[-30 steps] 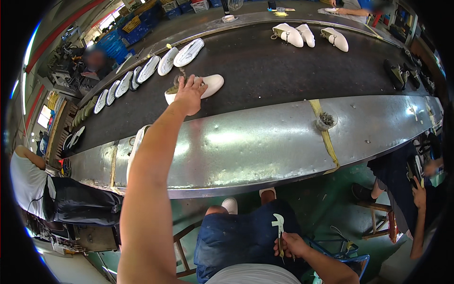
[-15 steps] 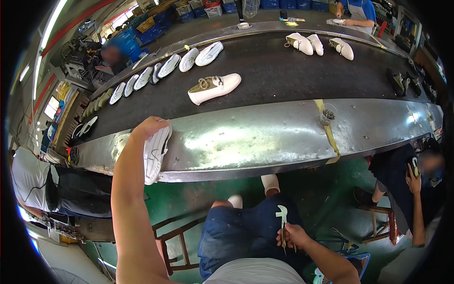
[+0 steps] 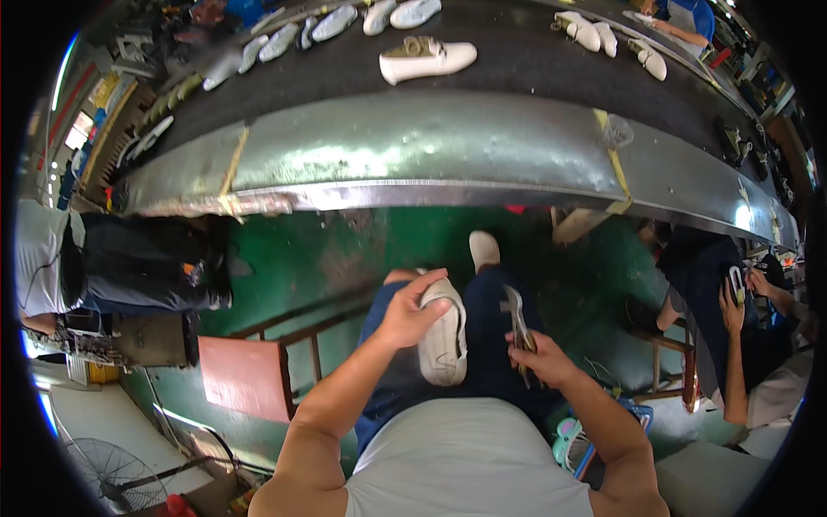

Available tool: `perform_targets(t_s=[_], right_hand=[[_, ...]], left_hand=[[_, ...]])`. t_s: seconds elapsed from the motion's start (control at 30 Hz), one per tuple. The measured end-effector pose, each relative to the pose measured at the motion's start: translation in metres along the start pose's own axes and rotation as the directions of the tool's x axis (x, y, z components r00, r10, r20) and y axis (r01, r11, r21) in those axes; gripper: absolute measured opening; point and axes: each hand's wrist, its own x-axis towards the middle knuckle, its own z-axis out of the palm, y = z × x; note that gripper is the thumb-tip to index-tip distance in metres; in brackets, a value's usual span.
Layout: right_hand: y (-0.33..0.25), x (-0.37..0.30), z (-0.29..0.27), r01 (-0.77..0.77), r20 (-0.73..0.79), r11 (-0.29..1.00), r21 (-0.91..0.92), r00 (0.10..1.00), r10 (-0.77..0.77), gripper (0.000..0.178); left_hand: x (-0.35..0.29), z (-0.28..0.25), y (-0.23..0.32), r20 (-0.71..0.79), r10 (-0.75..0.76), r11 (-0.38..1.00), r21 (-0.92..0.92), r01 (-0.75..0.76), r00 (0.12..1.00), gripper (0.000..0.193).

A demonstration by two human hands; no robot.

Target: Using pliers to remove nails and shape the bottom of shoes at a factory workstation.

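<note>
pale shoe (image 3: 443,346) is over the lap (image 3: 488,353), its far end pinched between thumb and fingers of the left hand (image 3: 413,316); probably light, fairly stiff and smooth, so best held across that end. right hand (image 3: 541,356) has its fingers wrapped round the metal pincers (image 3: 519,320), just beside. second shoe (image 3: 450,60) lies beyond, on the dark worktop (image 3: 534,77).

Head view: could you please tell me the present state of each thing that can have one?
Held white shoe: underside toward the camera
Left hand: closed on the held white shoe
Pincers: held; jaws open or shut, unclear
Right hand: closed on the pincers
White loafer: upright, toe to the right
Caged fan: running or stopped, cannot tell
</note>
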Motion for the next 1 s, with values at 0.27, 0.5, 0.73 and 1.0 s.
perform_targets(t_s=[0.27, 0.5, 0.73, 1.0], right_hand=[[-0.043, -0.056, 0.041, 0.204, 0.101, 0.864, -0.461, 0.979, -0.177, 0.026], [-0.043, -0.037, 0.050, 0.101, 0.220, 0.993, -0.052, 0.972, -0.087, 0.026], [-0.080, -0.014, 0.050, -0.099, 0.297, 0.989, -0.113, 0.946, 0.129, 0.020], [-0.020, 0.030, 0.056, 0.378, 0.092, 0.623, -0.685, 0.893, -0.441, 0.024]], left_hand=[[-0.013, 0.018, 0.018, 0.300, -0.130, 0.851, -0.456, 0.262, 0.945, 0.057], [-0.021, 0.013, 0.022, 0.340, -0.141, 0.886, -0.375, 0.272, 0.930, 0.058], [-0.018, 0.001, 0.026, 0.250, -0.214, 0.936, -0.223, 0.271, 0.944, 0.050], [-0.029, 0.005, -0.009, 0.152, -0.236, 0.871, -0.406, 0.278, 0.960, 0.045]])
